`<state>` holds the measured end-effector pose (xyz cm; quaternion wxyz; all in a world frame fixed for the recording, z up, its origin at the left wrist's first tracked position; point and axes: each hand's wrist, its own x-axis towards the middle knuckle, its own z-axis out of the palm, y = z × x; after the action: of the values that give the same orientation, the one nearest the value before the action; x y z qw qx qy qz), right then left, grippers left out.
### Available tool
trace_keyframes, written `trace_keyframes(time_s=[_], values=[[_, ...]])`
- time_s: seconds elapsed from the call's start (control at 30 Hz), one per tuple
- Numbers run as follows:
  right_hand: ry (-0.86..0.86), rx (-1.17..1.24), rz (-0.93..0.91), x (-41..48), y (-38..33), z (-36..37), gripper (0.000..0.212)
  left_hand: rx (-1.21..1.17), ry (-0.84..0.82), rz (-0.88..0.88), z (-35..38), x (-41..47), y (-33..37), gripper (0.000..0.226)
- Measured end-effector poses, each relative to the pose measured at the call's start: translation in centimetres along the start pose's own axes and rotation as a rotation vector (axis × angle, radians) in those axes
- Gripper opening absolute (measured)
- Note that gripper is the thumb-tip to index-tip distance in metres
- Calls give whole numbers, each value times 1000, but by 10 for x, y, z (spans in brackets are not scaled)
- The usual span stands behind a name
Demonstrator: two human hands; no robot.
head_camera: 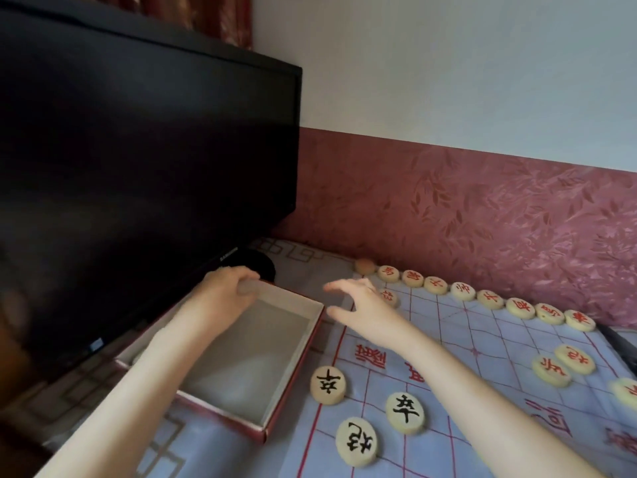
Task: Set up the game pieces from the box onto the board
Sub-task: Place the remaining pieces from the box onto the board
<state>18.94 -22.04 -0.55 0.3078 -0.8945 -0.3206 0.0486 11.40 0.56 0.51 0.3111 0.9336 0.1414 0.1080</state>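
Pink leafy wallpaper (482, 208) backs the board (448, 339), red pieces (463, 291) lining its far edge. Left grip (227, 288) curls over the box (248, 350) rim (box looks empty); right grip (358, 301) hovers wide beside that row, where a careless sweep could scatter it.

Soft daylight, motion blur, wide-angle distortion

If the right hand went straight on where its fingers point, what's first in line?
Probably the box, at its far right corner, just ahead of the right hand and its fingertips. If the hand passes above that, next is the monitor's black base. Depth is unclear.
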Motion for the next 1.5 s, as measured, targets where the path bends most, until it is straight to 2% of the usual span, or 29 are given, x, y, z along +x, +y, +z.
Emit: trace_keyframes(time_s=[0.27,0.47,0.6,0.77,1.07,1.23,1.4,1.5], values=[[-175,45,-45,14,-51,55,40,207,66,-43,-9,-48,-57,39],[-162,49,-65,2,-58,56,39,300,65,-33,-3,-50,-52,43],[-121,54,-33,-8,-49,48,41,245,22,-45,-1,-50,-47,45],[-106,47,-23,-14,-43,44,40,118,-25,22,11,-64,-35,41],[-165,43,-65,4,-59,63,42,68,187,27,-12,-92,-35,43],[-131,130,-55,28,-84,86,44,5,232,6,-18,-103,-49,44],[-99,292,32,58,-108,110,43,6,262,12,-20,-108,-54,50],[-89,200,6,70,-115,117,48,-20,271,1,-21,-109,-55,56]])
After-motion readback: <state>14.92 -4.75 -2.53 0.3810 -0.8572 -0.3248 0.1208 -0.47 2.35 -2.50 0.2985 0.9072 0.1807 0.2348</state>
